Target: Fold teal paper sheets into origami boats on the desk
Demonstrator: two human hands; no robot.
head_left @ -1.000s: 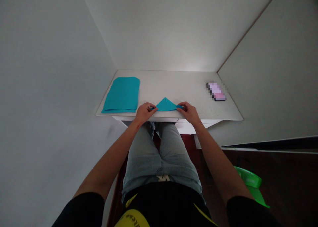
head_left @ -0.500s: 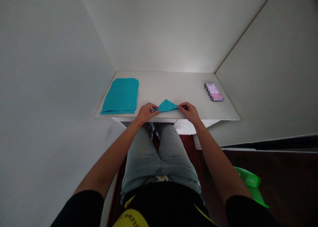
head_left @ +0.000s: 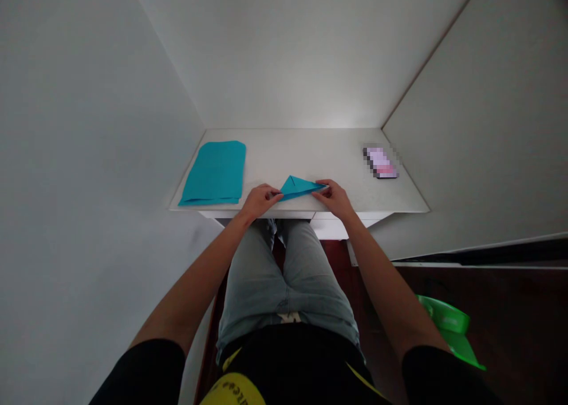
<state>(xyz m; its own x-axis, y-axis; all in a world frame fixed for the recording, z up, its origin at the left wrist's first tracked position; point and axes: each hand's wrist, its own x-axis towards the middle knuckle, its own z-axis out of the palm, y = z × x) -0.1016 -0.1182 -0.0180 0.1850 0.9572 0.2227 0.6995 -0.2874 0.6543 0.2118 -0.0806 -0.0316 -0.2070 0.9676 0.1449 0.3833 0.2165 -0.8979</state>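
Note:
A piece of turquoise paper (head_left: 294,186), folded into a low triangular shape with its peak pointing away from me, lies near the table's front edge. My left hand (head_left: 261,200) pinches its left corner between thumb and fingers. At the other end, my right hand (head_left: 333,198) holds the pointed right corner, the thumb at the near edge and the fingertips along the far edge. Folded layers show along the near side. Left of my hands lies a stack of turquoise sheets (head_left: 215,171), untouched.
The white table (head_left: 310,145) sits in a corner against walls. A phone (head_left: 380,162) with a blurred-out screen lies toward its right end. Drawer fronts (head_left: 328,229) show below the tabletop. A green plastic object, perhaps a stool or chair (head_left: 448,319), stands on the dark floor at right.
My right thumb and fingers have spread further around the paper's right corner, which now points between them. The near edge of the paper shows a wider folded strip. My left hand keeps its pinch.

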